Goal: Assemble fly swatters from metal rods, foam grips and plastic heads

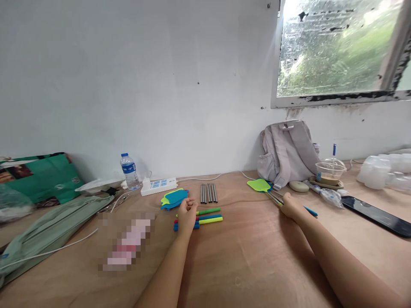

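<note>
My right hand (290, 207) is closed around the rod and handle area of a fly swatter with a lime-green head (258, 185). A blue handle end (311, 211) shows beyond the hand, and a blue head edge peeks out under the green one. My left hand (187, 214) has its fingers curled in, over several coloured handle tubes (210, 220) in green, blue, yellow and red. Whatever it may hold is hidden. Just behind it lie loose blue and green swatter heads (176, 198). Several short metal tubes (208, 193) lie side by side behind the handles.
A white power strip (160, 186) and a water bottle (129, 171) stand back left. Along the right are a grey backpack (285, 149), a plastic cup (330, 171), a black phone-like slab (375, 215) and translucent containers (375, 171). Green cloth (64, 226) covers the left.
</note>
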`<state>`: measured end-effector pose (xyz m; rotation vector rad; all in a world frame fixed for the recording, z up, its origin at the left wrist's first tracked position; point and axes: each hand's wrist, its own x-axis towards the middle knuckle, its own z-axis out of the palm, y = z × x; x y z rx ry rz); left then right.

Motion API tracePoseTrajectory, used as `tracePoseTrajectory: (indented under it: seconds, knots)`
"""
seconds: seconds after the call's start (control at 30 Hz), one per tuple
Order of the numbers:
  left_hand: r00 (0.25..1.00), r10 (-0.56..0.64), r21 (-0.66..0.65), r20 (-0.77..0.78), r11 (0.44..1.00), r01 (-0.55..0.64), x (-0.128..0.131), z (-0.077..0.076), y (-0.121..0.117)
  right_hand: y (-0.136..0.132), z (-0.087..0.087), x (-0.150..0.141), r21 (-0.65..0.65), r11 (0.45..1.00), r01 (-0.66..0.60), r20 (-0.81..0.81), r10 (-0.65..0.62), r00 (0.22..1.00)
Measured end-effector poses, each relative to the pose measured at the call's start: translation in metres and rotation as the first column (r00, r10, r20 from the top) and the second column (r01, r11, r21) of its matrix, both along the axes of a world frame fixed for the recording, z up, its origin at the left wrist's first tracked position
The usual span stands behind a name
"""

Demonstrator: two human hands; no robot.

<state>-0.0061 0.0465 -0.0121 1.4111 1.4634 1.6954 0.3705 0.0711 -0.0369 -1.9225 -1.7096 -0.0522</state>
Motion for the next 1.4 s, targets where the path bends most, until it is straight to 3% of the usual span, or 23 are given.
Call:
tracePoseTrajectory:
  seconds: [0.13,0.23,0.33,0.37,0.43,0.53,0.6,0.87,1.17,1.3,1.4]
  knots:
    - [0.992,0.081,0.027,-0.098,0.997,-0.079,-0.007,0.002,-0.001,-0.003,0.006,0.003,-0.068,0.991,0.112,0.019,-0.111,0.994]
    - [0.973,0.109,0.062,-0.202,0.993,-0.099,-0.007,0.003,-0.007,-0.009,0.015,-0.015,-0.030,0.996,0.084,0.038,-0.083,0.996]
    - [0.945,0.080,0.104,-0.318,0.993,-0.050,-0.001,0.004,-0.016,-0.019,0.017,-0.057,0.043,0.992,-0.118,0.054,0.115,0.992]
    - [0.923,0.059,0.120,-0.381,0.993,-0.014,0.001,0.004,-0.020,-0.022,0.014,-0.074,0.092,0.957,-0.276,0.045,0.273,0.961]
    - [0.836,0.025,0.141,-0.548,0.988,0.063,0.007,0.003,-0.027,-0.026,0.006,-0.107,0.124,0.869,-0.478,0.011,0.481,0.877]
    - [0.666,-0.001,0.120,-0.746,0.983,0.135,0.012,0.003,-0.033,-0.021,-0.008,-0.145,0.130,0.776,-0.617,-0.027,0.625,0.780]
    - [0.633,-0.016,0.089,-0.774,0.987,0.134,0.013,0.003,-0.034,-0.010,-0.013,-0.160,0.126,0.764,-0.633,-0.020,0.640,0.768]
    - [0.676,0.046,0.035,-0.736,0.999,-0.030,-0.001,0.005,-0.024,0.035,-0.004,-0.186,0.088,0.757,-0.647,0.053,0.645,0.762]
    - [0.644,0.026,0.012,-0.765,1.000,-0.027,-0.009,0.009,-0.021,0.031,0.001,-0.184,0.015,0.755,-0.655,0.140,0.648,0.749]
    - [0.649,-0.039,-0.001,-0.760,0.998,0.058,-0.013,0.010,-0.021,0.029,0.004,-0.184,-0.009,0.760,-0.650,0.165,0.642,0.749]
    - [0.613,-0.112,-0.045,-0.782,0.991,0.125,-0.010,0.011,-0.024,0.027,0.005,-0.181,-0.021,0.769,-0.639,0.177,0.632,0.755]
